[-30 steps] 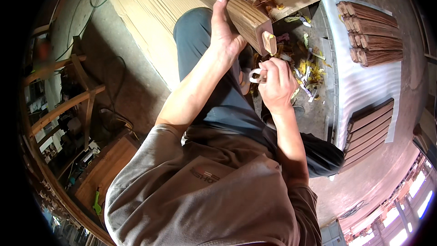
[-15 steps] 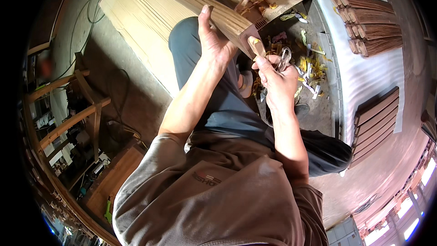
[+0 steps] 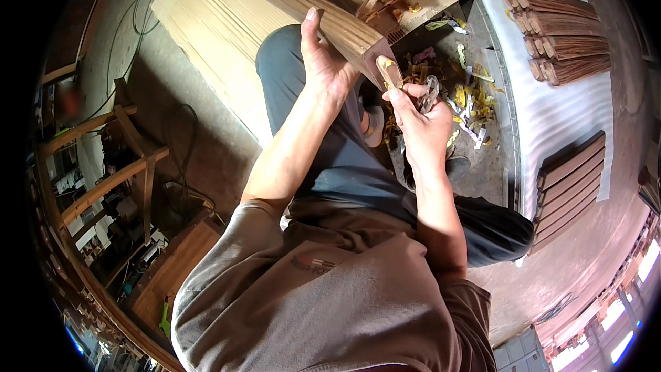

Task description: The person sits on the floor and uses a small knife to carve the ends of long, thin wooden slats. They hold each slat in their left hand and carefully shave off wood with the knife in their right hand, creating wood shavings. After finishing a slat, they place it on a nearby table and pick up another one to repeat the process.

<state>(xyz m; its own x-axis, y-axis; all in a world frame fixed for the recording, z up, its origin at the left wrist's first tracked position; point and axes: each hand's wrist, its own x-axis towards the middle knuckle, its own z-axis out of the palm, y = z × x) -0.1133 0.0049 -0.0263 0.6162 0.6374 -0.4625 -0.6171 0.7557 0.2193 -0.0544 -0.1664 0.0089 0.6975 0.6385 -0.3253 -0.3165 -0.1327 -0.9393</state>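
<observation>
Head | wooden beam | long axis diagonal | tenon points lower right

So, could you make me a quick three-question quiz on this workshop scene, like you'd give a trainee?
1. True or false: the left hand touches the long brown wooden beam.

2. Besides the shiny, pale ring-shaped loop it holds, what are the right hand's thumb and fingertips at?
a) a dark cable on the floor
b) the pale wooden tenon at the beam's end
c) a green-handled tool

3. How many separate groups of brown wooden slats lie on the white sheet at the right?

Key: 1. True. 2. b. 3. Two, an upper and a lower one.
</observation>
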